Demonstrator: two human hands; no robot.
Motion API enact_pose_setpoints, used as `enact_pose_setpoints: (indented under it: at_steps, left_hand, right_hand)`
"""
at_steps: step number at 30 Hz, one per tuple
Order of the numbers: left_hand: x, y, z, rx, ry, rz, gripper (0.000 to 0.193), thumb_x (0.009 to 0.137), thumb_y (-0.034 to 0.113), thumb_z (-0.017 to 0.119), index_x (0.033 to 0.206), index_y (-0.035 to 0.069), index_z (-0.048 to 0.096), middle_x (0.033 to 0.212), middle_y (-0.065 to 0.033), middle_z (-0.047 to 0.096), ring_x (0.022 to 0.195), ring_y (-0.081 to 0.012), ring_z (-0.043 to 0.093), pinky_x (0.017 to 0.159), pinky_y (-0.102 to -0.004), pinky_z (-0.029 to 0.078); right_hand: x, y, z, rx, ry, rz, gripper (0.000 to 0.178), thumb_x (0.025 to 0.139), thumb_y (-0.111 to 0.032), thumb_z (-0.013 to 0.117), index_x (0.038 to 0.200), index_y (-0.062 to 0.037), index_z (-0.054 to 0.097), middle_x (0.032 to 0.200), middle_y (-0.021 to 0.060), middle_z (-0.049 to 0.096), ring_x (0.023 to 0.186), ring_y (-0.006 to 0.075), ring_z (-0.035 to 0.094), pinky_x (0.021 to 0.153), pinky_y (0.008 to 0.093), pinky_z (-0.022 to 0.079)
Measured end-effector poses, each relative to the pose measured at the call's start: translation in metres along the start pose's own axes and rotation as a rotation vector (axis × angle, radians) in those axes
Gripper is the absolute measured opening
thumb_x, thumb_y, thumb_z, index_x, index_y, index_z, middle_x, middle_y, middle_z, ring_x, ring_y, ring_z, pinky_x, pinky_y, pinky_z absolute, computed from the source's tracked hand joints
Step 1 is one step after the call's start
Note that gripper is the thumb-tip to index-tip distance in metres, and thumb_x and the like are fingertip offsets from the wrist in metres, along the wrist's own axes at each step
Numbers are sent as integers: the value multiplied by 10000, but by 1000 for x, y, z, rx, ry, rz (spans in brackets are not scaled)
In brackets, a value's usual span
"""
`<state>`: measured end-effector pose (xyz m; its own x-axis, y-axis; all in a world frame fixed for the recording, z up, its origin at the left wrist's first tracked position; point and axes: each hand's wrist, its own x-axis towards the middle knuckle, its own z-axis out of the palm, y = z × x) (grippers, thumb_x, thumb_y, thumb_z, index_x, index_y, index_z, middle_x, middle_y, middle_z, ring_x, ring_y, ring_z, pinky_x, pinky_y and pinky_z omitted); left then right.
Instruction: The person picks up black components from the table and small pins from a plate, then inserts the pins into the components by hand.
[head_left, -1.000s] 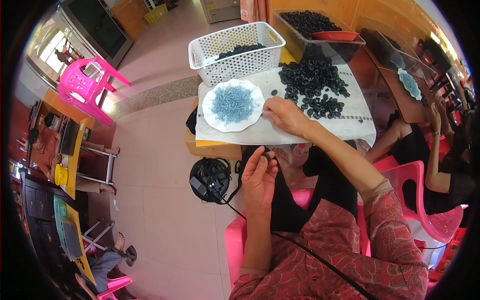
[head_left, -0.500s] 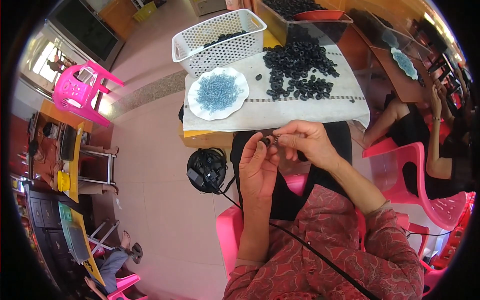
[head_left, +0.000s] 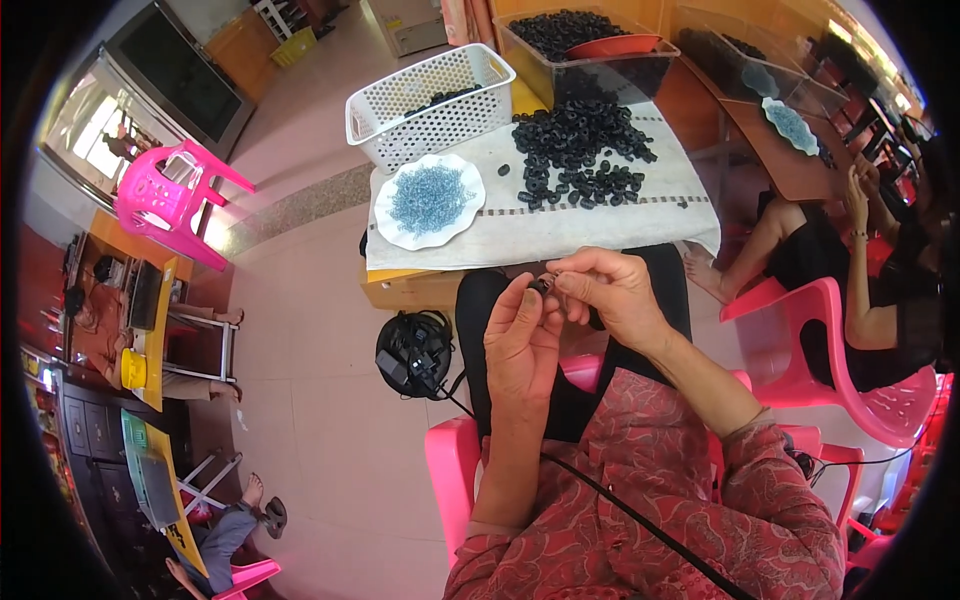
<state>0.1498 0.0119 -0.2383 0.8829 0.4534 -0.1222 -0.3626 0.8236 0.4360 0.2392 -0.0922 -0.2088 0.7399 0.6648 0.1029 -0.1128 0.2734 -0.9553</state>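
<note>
White-clothed table (head_left: 600, 238), bearing a heap of black rings (head_left: 575, 140). Just before the table, right hand (head_left: 622, 297) and left hand (head_left: 520, 338) meet: left clamped on one dark ring (head_left: 540, 286), right pinched, contents unclear. Fingertip work, seemingly, needing steady alignment.

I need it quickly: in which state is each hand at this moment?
Left hand: closed, holding a small black ring at the fingertips.
Right hand: closed in a pinch beside it; what it holds is too small to tell.

On the cloth (head_left: 500, 240), the plate (head_left: 420, 242) lies left of the rings (head_left: 580, 140) and before the basket (head_left: 440, 130).
</note>
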Motion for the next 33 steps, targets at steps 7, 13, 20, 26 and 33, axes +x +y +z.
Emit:
enact_pose_setpoints:
  at_steps: [7, 13, 20, 26, 33]
  left_hand:
    - [0, -7, -1, -18, -75, 15, 210, 893, 23, 569, 1100, 40, 601, 929, -81, 647, 823, -139, 611, 752, -253, 506]
    - [0, -9, 2, -6, -55, 3, 206, 887, 14, 575, 1091, 34, 598, 900, -77, 640, 815, -146, 609, 761, -268, 511]
    - [-4, -8, 9, 59, -41, 63, 218, 877, -2, 583, 1094, 22, 592, 878, -75, 637, 800, -141, 608, 748, -265, 515]
    - [-4, -7, 0, 83, -85, 78, 208, 892, 22, 567, 1098, 28, 594, 903, -83, 641, 802, -142, 603, 739, -262, 511]
    - [2, -5, -7, -126, -163, -103, 209, 922, 42, 516, 1116, 50, 595, 963, -84, 639, 854, -151, 590, 776, -276, 495]
  right_hand:
    - [-6, -7, 1, -89, 16, -73, 143, 877, -30, 603, 1003, 17, 654, 810, 52, 616, 589, 68, 579, 481, 177, 455]
    - [-9, -11, -1, -207, 32, -133, 139, 870, -21, 606, 995, 14, 657, 820, 56, 607, 585, 70, 591, 472, 177, 464]
    - [-14, -19, 2, -331, 3, -173, 138, 857, 2, 609, 984, 13, 663, 826, 65, 608, 608, 85, 613, 492, 184, 486]
    - [-14, -20, 4, -411, -37, -204, 154, 855, 12, 605, 999, 15, 661, 841, 69, 611, 612, 88, 611, 510, 194, 500]
    - [-13, -27, 2, -168, 1, 18, 212, 878, -12, 591, 1083, 34, 612, 795, 91, 635, 604, 98, 604, 496, 199, 486]
